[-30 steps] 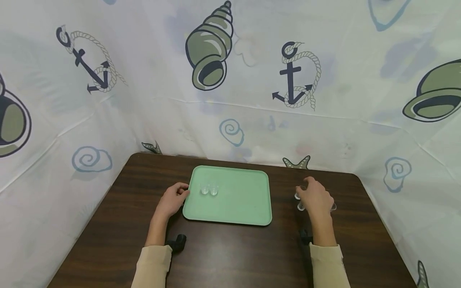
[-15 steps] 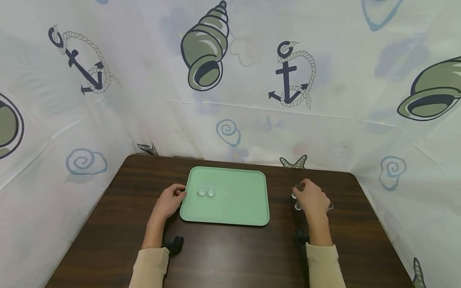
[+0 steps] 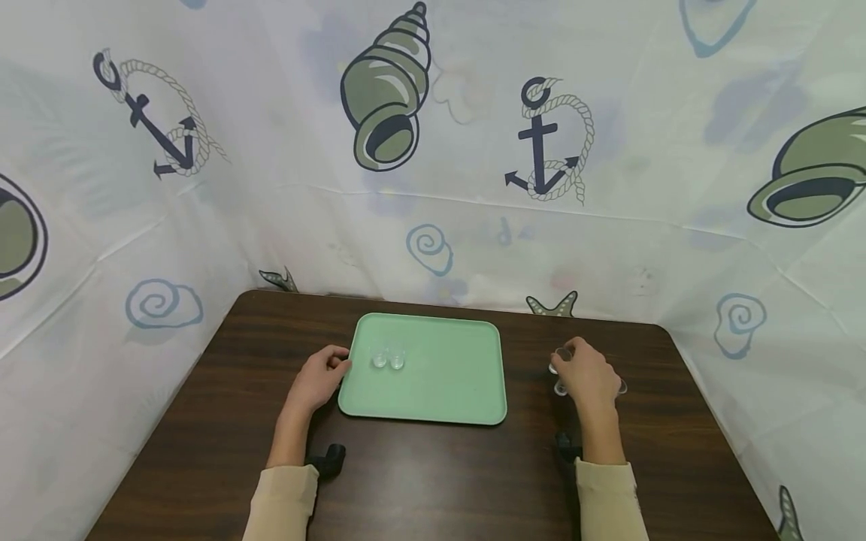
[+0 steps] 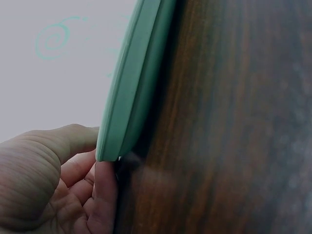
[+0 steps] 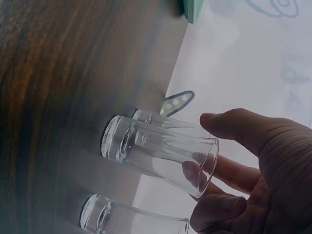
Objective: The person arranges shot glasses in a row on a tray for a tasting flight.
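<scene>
My left hand (image 3: 318,379) holds the left rim of the pale green tray (image 3: 446,376), thumb on top and fingers below in the left wrist view. Two small clear shot glasses (image 3: 397,362) stand side by side on the tray's left half. Out to the right, my right hand (image 3: 590,376) pinches the farther shot glass (image 5: 168,122) near its rim, between thumb and fingertips. A nearer shot glass (image 5: 161,156) partly covers it in the right wrist view, with a fingertip showing through. Another shot glass (image 5: 136,219) stands lower in that view.
The dark wooden table (image 3: 433,488) carries everything. Behind it hangs a white cloth (image 3: 473,248) printed with shells and anchors. From under my right hand, the edge of a shot glass (image 3: 623,386) shows on the outer side.
The head view has shifted slightly, so everything sits a little further left in it. My right fingers have drawn slightly lower around the shot glass. The left hand stays at the tray.
</scene>
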A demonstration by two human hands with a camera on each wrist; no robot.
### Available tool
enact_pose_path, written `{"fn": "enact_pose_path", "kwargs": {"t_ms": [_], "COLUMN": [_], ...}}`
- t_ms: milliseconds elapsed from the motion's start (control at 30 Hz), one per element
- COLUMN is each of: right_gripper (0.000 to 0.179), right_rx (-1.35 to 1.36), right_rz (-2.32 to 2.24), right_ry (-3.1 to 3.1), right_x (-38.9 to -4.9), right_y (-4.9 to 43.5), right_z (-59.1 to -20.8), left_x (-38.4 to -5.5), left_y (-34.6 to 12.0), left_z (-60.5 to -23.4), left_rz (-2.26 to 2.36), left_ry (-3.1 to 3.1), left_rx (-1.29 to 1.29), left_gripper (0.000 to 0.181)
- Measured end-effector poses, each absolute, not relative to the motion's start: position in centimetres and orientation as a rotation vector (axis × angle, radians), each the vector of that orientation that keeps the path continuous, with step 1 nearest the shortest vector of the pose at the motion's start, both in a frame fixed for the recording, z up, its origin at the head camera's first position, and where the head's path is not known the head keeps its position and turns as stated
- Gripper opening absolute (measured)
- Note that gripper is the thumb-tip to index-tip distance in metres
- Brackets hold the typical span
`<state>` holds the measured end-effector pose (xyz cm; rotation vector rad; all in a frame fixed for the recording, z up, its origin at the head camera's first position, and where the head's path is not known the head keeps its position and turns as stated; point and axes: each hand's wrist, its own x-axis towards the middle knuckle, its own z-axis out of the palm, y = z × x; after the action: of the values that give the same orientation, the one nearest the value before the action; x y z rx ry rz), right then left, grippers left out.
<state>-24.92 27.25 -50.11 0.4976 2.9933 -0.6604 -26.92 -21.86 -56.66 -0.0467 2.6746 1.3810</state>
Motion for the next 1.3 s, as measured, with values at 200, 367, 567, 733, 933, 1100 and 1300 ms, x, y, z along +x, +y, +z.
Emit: {"fn": "enact_pose_path", "kwargs": {"t_ms": [200, 367, 567, 733, 933, 1100, 1300], "right_gripper": [0.052, 0.052, 0.052, 0.05, 0.049, 0.047, 0.046], "right_rx": [0.509, 0.519, 0.495, 0.472, 0.462, 0.415, 0.357], "right_rz": [-0.659, -0.671, -0.723, -0.792, -0.836, -0.884, -0.91], "right_ry": [3.014, 3.022, 3.036, 3.057, 3.068, 3.077, 3.1], "right_x": [-24.9, -24.8, -24.9, -24.7, -24.3, -24.1, -24.2], "right_y": [27.1, 26.9, 26.1, 25.2, 24.1, 22.7, 20.6], "right_z": [-50.4, -50.4, -50.6, -50.4, -49.8, -48.8, -48.2], "left_x": [-26.9, -27.0, -26.8, -26.6, -26.7, -26.8, -26.8], "left_y": [-21.9, -21.9, -21.9, -21.9, -21.7, -21.7, -21.9], "left_z": [-56.8, -56.7, -56.6, -56.6, -56.5, -56.6, -56.6], "left_rz": [1.386, 1.393, 1.38, 1.383, 1.392, 1.391, 1.392], "left_ry": [2.673, 2.674, 2.685, 2.674, 2.67, 2.68, 2.68], "left_rx": [-0.043, -0.039, -0.048, -0.052, -0.04, -0.049, -0.043], "left_gripper": [0.042, 0.042, 0.042, 0.042, 0.041, 0.041, 0.041]}}
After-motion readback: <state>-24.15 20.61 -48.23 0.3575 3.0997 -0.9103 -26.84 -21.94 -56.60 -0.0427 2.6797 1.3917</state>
